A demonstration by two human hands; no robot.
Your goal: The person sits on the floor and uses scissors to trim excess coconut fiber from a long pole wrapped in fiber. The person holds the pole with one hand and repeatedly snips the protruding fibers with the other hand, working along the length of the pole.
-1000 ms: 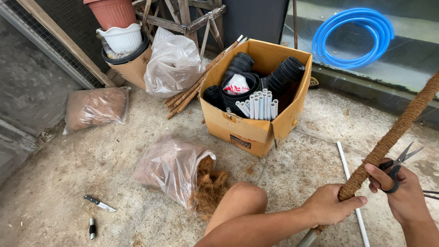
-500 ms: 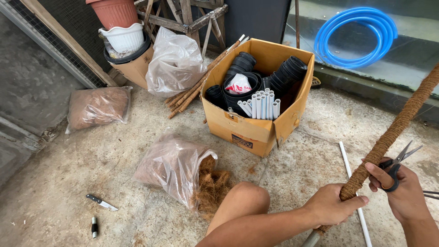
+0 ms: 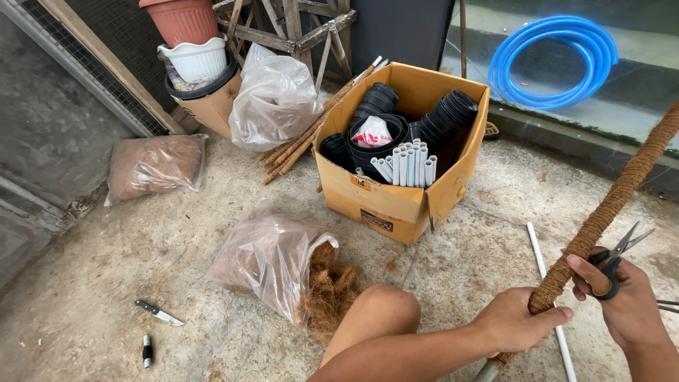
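Foreground, near right corner of the concrete floor (image 3: 106, 283): left hand (image 3: 520, 325) wrapped closed around the lower end of a fibre-wound pole (image 3: 601, 216); right hand (image 3: 629, 301) touches the pole, fingers (image 3: 587, 269) curled through black scissors (image 3: 617, 258). Mid-floor: clear plastic bag (image 3: 265, 258) spilling brown fibre. Beyond: open cardboard box (image 3: 396, 201), dark rectangular label on its front, holding black pots (image 3: 453, 113) and white tubes (image 3: 407, 164).

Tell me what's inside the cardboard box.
Inside the cardboard box: stacks of black pots, short white pipes and a red-and-white bag. Anything beneath them is hidden.
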